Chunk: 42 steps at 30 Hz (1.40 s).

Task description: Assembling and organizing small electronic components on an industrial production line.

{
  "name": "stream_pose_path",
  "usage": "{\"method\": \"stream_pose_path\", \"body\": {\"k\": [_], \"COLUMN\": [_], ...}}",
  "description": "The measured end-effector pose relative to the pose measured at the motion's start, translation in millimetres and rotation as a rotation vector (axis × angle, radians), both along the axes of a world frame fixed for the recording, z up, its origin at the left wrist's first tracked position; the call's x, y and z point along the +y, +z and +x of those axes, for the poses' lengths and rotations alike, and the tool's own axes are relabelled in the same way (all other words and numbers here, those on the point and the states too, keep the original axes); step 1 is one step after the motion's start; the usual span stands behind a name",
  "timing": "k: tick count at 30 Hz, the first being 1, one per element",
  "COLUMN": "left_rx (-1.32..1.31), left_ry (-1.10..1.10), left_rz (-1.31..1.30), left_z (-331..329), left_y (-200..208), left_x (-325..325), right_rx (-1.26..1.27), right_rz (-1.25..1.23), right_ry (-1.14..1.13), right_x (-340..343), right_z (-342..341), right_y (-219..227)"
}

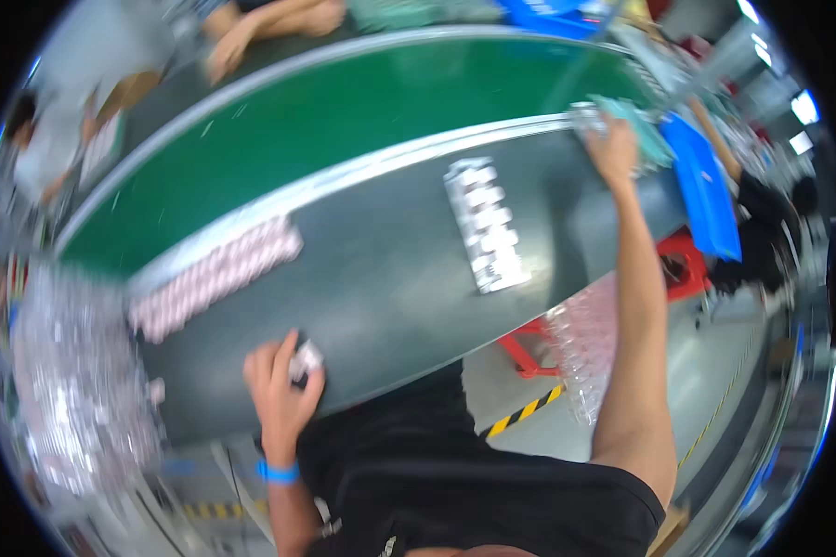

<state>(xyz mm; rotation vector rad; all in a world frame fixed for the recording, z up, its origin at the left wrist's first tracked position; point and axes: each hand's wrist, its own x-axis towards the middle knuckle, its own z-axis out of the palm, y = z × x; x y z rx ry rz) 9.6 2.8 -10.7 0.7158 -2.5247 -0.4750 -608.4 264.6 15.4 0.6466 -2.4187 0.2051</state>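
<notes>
Near the front edge of the dark worktop, my left hand (283, 385) is curled around a small white-and-black piece (305, 362), between thumb and fingers. My right arm stretches to the far right of the worktop. There my right hand (613, 153) has its fingers closed on a clear, shiny plastic piece (585, 118), blurred by motion. Pale green bags or cloths (643, 130) lie right beside that hand. Between my hands, a row of white-and-black pieces (486, 225) stands on the worktop. Farther left lies a long row of pink-and-white pieces (215, 277).
A green conveyor belt (344, 121) runs behind the worktop's pale rail. Stacked clear plastic trays (79, 371) crowd the left end. At right are a blue bin (701, 190) and a red stool (683, 265). Clear trays (585, 343) hang below the front edge. Other people work across and alongside.
</notes>
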Motion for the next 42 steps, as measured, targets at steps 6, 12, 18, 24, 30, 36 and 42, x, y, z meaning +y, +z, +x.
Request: {"method": "stream_pose_path", "body": {"k": [6,12,18,24,30,36,42], "left_rx": [0.167,0.2,0.224,0.234,0.374,0.45,0.522], "left_ry": [-0.06,-0.088,-0.172,-0.184,-0.128,-0.056,-0.074], "left_rz": [0.038,0.189,0.26,0.256,0.251,0.386,0.412], "left_z": [-9.0,15.2,29.4,30.2,29.3,39.6,34.0], "left_y": [-2.0,-10.6,-3.2,-10.0,-10.5,-13.9,-20.9], "left_x": [-3.4,2.5,-4.9,-4.8,-1.3,-1.2,-3.5], "right_rx": [-0.309,-0.995,-0.939,-0.914,-0.848,-0.624,-0.62], "right_rz": [-0.377,-0.157,0.044,0.141,0.052,0.064,0.2], "right_ry": [0.659,1.112,1.054,1.053,1.02,0.973,0.838], "right_x": [-77.8,-134.1,-157.7,-172.8,-170.8,-171.5,-180.2], "right_z": [241.9,432.7,470.4,465.3,471.5,501.1,508.0], "right_y": [89.2,30.4,-2.1,2.4,14.6,7.7,12.2]}}
